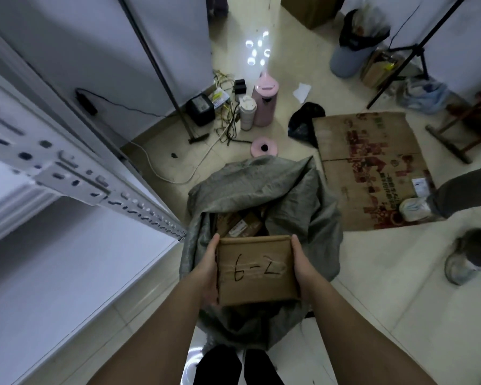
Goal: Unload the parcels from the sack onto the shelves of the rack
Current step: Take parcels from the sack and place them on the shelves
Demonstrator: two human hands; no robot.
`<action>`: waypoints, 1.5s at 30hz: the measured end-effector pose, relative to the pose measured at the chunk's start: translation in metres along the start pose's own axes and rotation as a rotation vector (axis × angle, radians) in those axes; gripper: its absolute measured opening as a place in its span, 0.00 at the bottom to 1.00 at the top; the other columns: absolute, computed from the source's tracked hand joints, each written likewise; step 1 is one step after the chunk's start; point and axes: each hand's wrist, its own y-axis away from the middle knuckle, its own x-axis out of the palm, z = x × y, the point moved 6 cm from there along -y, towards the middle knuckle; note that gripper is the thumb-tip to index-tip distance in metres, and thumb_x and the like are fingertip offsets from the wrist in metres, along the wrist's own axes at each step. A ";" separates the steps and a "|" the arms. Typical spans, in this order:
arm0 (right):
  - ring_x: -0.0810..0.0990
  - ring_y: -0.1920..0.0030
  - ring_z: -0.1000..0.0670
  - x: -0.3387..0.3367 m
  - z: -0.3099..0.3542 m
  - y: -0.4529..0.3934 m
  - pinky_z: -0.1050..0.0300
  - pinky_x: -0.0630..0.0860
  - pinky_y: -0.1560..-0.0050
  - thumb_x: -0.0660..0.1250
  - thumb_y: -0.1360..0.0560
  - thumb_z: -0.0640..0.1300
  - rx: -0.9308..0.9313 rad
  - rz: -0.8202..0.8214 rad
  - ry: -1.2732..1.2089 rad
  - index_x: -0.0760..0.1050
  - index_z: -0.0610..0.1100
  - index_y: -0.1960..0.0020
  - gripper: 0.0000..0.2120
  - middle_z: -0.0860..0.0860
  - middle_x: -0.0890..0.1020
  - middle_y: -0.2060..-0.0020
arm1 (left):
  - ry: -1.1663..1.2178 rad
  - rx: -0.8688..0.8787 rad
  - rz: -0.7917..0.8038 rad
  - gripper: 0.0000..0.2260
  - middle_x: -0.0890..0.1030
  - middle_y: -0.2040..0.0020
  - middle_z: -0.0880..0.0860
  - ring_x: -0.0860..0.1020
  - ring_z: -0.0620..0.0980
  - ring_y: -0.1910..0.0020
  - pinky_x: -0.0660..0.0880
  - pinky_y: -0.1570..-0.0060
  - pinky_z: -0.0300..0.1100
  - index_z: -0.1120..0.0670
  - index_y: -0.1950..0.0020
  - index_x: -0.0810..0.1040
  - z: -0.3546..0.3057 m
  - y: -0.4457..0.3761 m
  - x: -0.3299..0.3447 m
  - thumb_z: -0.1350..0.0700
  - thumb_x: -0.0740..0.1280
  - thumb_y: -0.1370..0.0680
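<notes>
A brown cardboard parcel (257, 269), marked "6-2" by hand in black across a strip of clear tape on its top, is held between both hands directly above the open mouth of a crumpled grey woven sack (261, 187) that stands on the pale tiled floor (386, 315). The left hand (208, 269) is pressed flat against the left side of the parcel and the right hand (303, 269) against its right side; the fingers of both are kept nearly straight along the side walls and reach toward the far edge, with the thumbs laid near the top edge, so the parcel is clamped between the palms rather than wrapped. Inside the sack, just beyond the held parcel, more brown cardboard parcels (240, 222) with printed labels are seen. To the left, the white perforated metal rack (75, 179) is seen, its upright and a pale shelf board running along that side. On the floor beyond the sack lie a round pink lid (264, 147), a tall pink kettle (264, 101), a small white flask (247, 113) and a tangle of cables (225, 126). A flattened brown cardboard sheet with red print (370, 170) is spread to the right, where another person's shoe (460, 265) and trouser leg are partly seen.
</notes>
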 end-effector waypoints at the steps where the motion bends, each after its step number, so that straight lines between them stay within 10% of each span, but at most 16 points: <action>1: 0.79 0.47 0.41 0.003 0.003 0.020 0.46 0.73 0.37 0.53 0.33 0.79 -0.007 0.015 0.003 0.78 0.49 0.42 0.40 0.42 0.82 0.48 | -0.005 0.019 -0.010 0.35 0.85 0.57 0.61 0.80 0.59 0.51 0.74 0.57 0.50 0.57 0.43 0.80 0.000 0.013 0.000 0.27 0.57 0.29; 16: 0.76 0.41 0.39 0.036 -0.004 0.208 0.43 0.72 0.35 0.53 0.30 0.77 -0.209 0.110 0.180 0.69 0.44 0.30 0.44 0.40 0.77 0.39 | 0.073 0.339 -0.170 0.26 0.82 0.57 0.59 0.79 0.56 0.57 0.74 0.61 0.45 0.56 0.46 0.79 0.046 0.219 -0.031 0.35 0.56 0.22; 24: 0.75 0.39 0.40 0.084 -0.032 0.157 0.35 0.71 0.38 0.64 0.66 0.84 -0.253 0.097 0.390 0.62 0.51 0.27 0.72 0.51 0.71 0.34 | 0.264 0.444 -0.282 0.29 0.85 0.62 0.57 0.81 0.57 0.55 0.76 0.51 0.49 0.54 0.52 0.81 0.116 0.302 -0.088 0.31 0.54 0.24; 27: 0.75 0.40 0.40 0.136 -0.047 0.231 0.42 0.71 0.35 0.60 0.51 0.85 -0.338 0.243 0.530 0.71 0.50 0.36 0.55 0.44 0.76 0.39 | 0.353 0.480 -0.357 0.28 0.82 0.74 0.55 0.79 0.56 0.61 0.74 0.60 0.45 0.56 0.58 0.79 0.148 0.343 -0.121 0.34 0.53 0.22; 30: 0.74 0.36 0.40 0.177 -0.071 0.300 0.41 0.67 0.31 0.58 0.55 0.86 -0.389 0.339 0.585 0.66 0.51 0.27 0.64 0.43 0.74 0.34 | 0.443 0.537 -0.386 0.28 0.82 0.72 0.56 0.78 0.56 0.61 0.74 0.61 0.45 0.57 0.57 0.80 0.175 0.374 -0.158 0.34 0.54 0.22; 34: 0.77 0.41 0.41 0.223 -0.117 0.402 0.45 0.72 0.34 0.53 0.27 0.74 -0.463 0.484 0.717 0.73 0.45 0.39 0.36 0.42 0.78 0.43 | 0.578 0.596 -0.428 0.28 0.83 0.67 0.56 0.78 0.56 0.61 0.73 0.62 0.44 0.57 0.54 0.81 0.219 0.407 -0.214 0.34 0.55 0.22; 37: 0.81 0.47 0.41 0.266 -0.161 0.438 0.44 0.76 0.39 0.49 0.25 0.72 -0.507 0.587 0.780 0.75 0.46 0.42 0.33 0.41 0.81 0.47 | 0.662 0.655 -0.468 0.25 0.80 0.75 0.54 0.75 0.54 0.65 0.69 0.68 0.43 0.57 0.59 0.77 0.262 0.440 -0.253 0.38 0.53 0.20; 45: 0.82 0.48 0.42 0.374 -0.311 0.509 0.45 0.77 0.41 0.49 0.30 0.77 -0.632 0.716 0.830 0.77 0.46 0.40 0.40 0.44 0.83 0.48 | 0.854 0.828 -0.574 0.27 0.80 0.52 0.58 0.77 0.55 0.57 0.73 0.51 0.46 0.58 0.38 0.75 0.377 0.502 -0.395 0.39 0.51 0.19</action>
